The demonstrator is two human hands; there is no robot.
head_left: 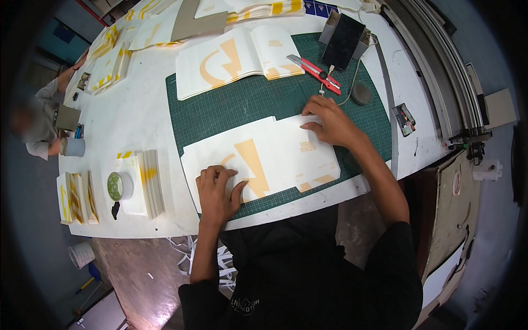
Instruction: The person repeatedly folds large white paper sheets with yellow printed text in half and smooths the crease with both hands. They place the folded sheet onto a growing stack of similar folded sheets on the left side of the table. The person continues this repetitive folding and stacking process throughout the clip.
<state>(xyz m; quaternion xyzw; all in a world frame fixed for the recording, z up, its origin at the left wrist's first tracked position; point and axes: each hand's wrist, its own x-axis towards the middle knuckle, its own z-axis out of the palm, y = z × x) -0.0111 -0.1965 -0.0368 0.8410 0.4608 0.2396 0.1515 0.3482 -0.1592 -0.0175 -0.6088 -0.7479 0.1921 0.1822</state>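
Observation:
A white printed sheet [210, 147] with orange shapes lies flat on the green cutting mat [220, 115], close to me. My left hand [216, 192] rests on its lower left part, fingers bent and apart from the thumb. At the sheet's upper right edge is my right hand [331, 122]; the thumb lies over the paper and the fingers reach past the edge, with a gap between them. Just beyond that hand, a red utility knife [316, 73] lies partly on a stack of similar printed sheets [192, 71].
A phone [342, 41] leans on a grey stand at the back right, near a dark round object [361, 93]. Left stand a tape roll [120, 186] and bundled paper stacks [151, 181]. Another person [47, 118] is at the far left. A metal rail [423, 60] runs along the right.

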